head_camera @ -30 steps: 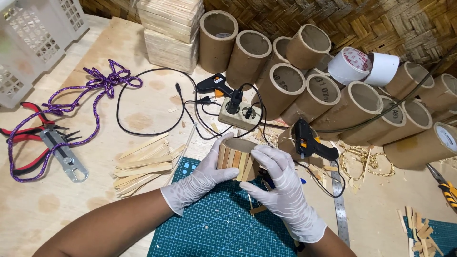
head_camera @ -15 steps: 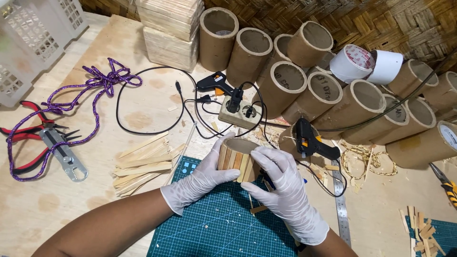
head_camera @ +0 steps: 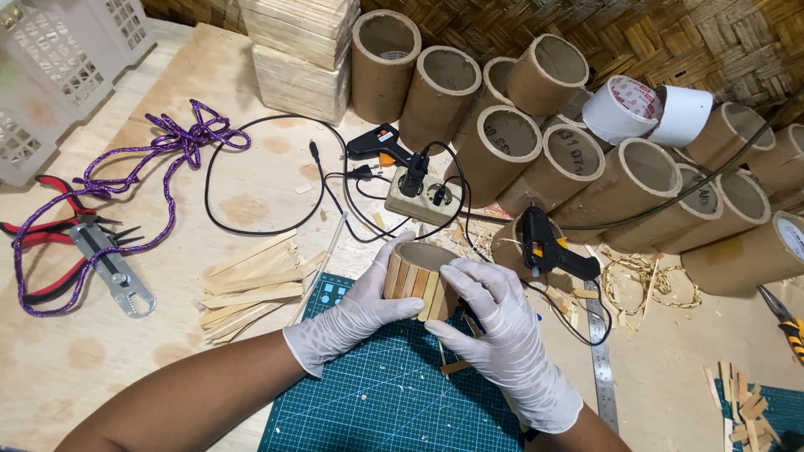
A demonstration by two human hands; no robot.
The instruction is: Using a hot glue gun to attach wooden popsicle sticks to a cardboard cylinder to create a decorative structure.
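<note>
- Left hand (head_camera: pixel 356 316) and right hand (head_camera: pixel 502 339), both gloved, are gripping one stick-clad cardboard tube (head_camera: pixel 417 280) over the green cutting mat (head_camera: pixel 377 402).
- Two black glue guns (head_camera: pixel 548 243) are lying nearby.

A single head-worn view looks steeply down onto a plywood worktop (head_camera: pixel 100 368) from close above — the forearms enter at the near edge, so the camera sits just behind and over them. It faces away from the wearer toward a woven wall (head_camera: pixel 670 42) at the far edge. Left reaches a white crate (head_camera: pixel 59 67); right, a ruler (head_camera: pixel 599 351) and beyond.
</note>
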